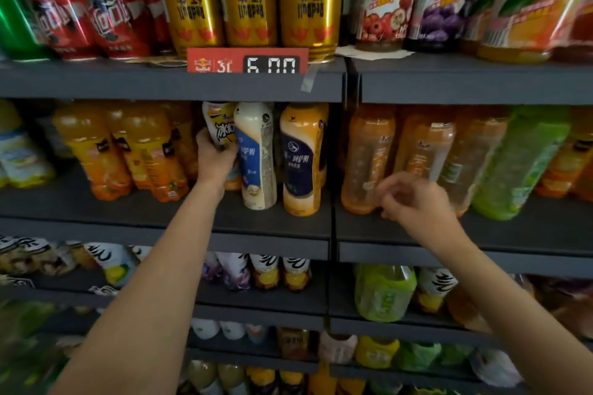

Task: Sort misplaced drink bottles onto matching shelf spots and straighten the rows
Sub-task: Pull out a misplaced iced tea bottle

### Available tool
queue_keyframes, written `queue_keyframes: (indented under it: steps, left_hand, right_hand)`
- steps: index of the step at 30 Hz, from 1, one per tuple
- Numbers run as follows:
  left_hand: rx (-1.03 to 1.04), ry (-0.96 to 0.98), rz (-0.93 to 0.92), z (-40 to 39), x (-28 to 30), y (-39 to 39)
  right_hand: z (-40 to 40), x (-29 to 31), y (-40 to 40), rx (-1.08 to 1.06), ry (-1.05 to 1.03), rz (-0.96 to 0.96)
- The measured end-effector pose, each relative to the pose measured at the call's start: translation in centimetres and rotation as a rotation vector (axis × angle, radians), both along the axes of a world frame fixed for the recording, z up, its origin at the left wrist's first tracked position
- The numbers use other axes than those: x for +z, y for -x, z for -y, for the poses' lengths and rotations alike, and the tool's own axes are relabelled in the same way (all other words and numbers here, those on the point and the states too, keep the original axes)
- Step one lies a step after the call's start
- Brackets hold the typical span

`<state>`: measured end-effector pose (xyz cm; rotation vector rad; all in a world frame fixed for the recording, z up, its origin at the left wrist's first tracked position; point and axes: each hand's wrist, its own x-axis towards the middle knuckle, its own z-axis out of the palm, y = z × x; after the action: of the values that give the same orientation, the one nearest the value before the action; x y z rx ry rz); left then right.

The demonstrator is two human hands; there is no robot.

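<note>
On the middle shelf [167, 218] my left hand [215, 160] grips a yellow-and-white labelled bottle [219, 125], tilted, just left of a white-and-blue milk tea bottle [256, 154]. A yellow-and-navy milk tea bottle [301, 157] stands to the right of that one. My right hand [414, 199] hovers with loosely curled fingers in front of a row of orange tea bottles [369, 154] on the right-hand section, holding nothing. Its image is blurred.
Orange juice bottles [96, 151] fill the shelf left of my left hand. A green tea bottle [519, 163] stands right of the orange row. Gold cans [247, 0] and red cans [106, 6] sit on the shelf above, over a red price tag [247, 60]. Lower shelves hold more bottles.
</note>
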<state>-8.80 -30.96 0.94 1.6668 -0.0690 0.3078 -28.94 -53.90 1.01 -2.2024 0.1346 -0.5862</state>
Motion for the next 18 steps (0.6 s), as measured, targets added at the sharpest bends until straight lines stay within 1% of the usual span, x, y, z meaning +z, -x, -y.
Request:
queue_keyframes:
  steps: [4, 6, 9, 12, 16, 18]
  left_hand:
    - [0.07, -0.167, -0.044, 0.0, -1.1, -1.1]
    - [0.082, -0.256, -0.045, -0.4, -1.0, -1.5]
    - [0.045, -0.37, -0.022, -2.1, -0.9, -1.7]
    - [-0.031, -0.369, -0.028, -4.4, -1.0, -0.8]
    - [-0.134, -0.342, -0.01, -7.8, -0.4, 0.4]
    - [-0.159, -0.299, -0.004, -9.5, -0.4, 1.0]
  right_hand:
    - [-3.2, 0.6, -0.8, 0.122, 0.13, -0.045]
    - [-4.9, 0.8, -1.7, 0.144, 0.16, -0.034]
    - [-7.9, 0.7, -3.0, 0.169, 0.166, -0.043]
    - [-10.6, 0.4, -3.8, 0.167, 0.133, -0.061]
    - [-13.8, -0.2, -5.0, 0.142, -0.032, -0.105]
    - [-15.1, -0.7, -5.4, 0.118, -0.066, -0.124]
